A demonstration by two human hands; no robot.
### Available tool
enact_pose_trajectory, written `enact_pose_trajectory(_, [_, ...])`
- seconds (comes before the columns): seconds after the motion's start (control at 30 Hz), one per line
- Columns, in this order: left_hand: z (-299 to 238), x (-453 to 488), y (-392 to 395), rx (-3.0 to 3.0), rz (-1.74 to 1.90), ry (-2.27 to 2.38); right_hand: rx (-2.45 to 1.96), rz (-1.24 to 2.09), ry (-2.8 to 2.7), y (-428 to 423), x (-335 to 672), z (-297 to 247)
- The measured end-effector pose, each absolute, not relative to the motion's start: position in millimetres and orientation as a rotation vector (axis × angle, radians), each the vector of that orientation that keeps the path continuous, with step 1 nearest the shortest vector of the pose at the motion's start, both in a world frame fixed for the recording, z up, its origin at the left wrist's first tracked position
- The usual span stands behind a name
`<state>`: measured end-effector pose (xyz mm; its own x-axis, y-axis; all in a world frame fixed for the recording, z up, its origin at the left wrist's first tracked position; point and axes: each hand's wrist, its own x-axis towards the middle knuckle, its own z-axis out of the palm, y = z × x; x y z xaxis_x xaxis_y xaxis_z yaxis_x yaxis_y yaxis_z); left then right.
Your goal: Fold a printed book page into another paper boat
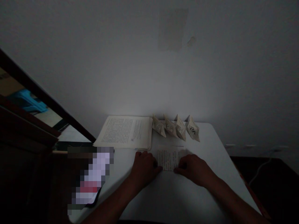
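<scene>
Light is dim. You are working one small printed sheet (167,159), lying flat on the white table (177,196). Its left and right edges are hiding under your fingers, and its print is too blurred to read. It is looking pale, roughly square, with dark text lines running across it.

Your left hand (144,166) is resting on the sheet's left edge and your right hand (195,169) on its right edge. Both are knuckles-up with fingers bent. I cannot tell whether they are pinching the paper or only pressing it.

Count: four folded paper shapes (176,127) are standing in a row just behind the sheet, and one stack of printed pages (126,132) is lying behind it to the left. A pixelated block (92,177) is sitting well left of the sheet, with its contents unreadable.
</scene>
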<state>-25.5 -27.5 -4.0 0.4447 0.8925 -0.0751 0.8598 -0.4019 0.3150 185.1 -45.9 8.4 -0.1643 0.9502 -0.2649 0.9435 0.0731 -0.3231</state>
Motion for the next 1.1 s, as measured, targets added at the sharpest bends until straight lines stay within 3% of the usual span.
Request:
enact_pose_trajectory(0.43, [1.7,-43.2,-21.9,2.297,0.102,1.529,-2.031,0.76,-2.239,-44.2,183.8,9.5])
enact_pose_trajectory(0.73, [-16.9,-45.3,-30.1,2.387,0.453,1.508,-2.036,0.729,-2.22,-45.0,184.1,8.5])
enact_pose_trajectory(1.1, [-16.7,-40.3,-34.0,2.537,0.44,1.54,-2.034,0.696,-2.261,-42.3,185.4,10.2])
